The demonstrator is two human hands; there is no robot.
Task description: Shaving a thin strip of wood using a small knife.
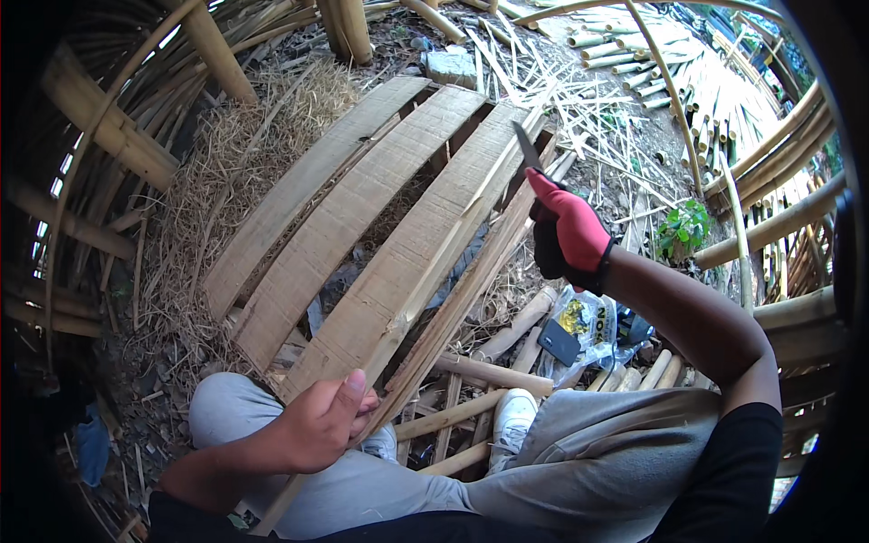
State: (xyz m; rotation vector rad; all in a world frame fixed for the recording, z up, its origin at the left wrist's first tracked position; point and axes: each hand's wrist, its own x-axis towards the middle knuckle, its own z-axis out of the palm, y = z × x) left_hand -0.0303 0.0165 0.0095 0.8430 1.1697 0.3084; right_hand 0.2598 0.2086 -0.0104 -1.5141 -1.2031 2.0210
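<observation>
My bare left hand (317, 421) is closed around a long pale bamboo strip (453, 237), near my left knee. The strip slants away from me along the right edge of a wooden plank, and its near end shows below my hand. My right hand (572, 231), in a red and black glove, grips a knife. The knife blade (525, 145) points up and to the left, beside the strip's far end. The glove hides the knife's handle. Under the strip lies a low slatted wooden bench (362, 195) with several wide planks.
Dry straw (253, 163) heaps left of the bench. On the right lie a dark phone (559, 342), a plastic bag (593, 319) and bamboo pieces (493, 371). A green plant (683, 226) grows farther right. Cut bamboo poles (625, 54) pile up beyond, and bamboo posts (217, 50) surround me.
</observation>
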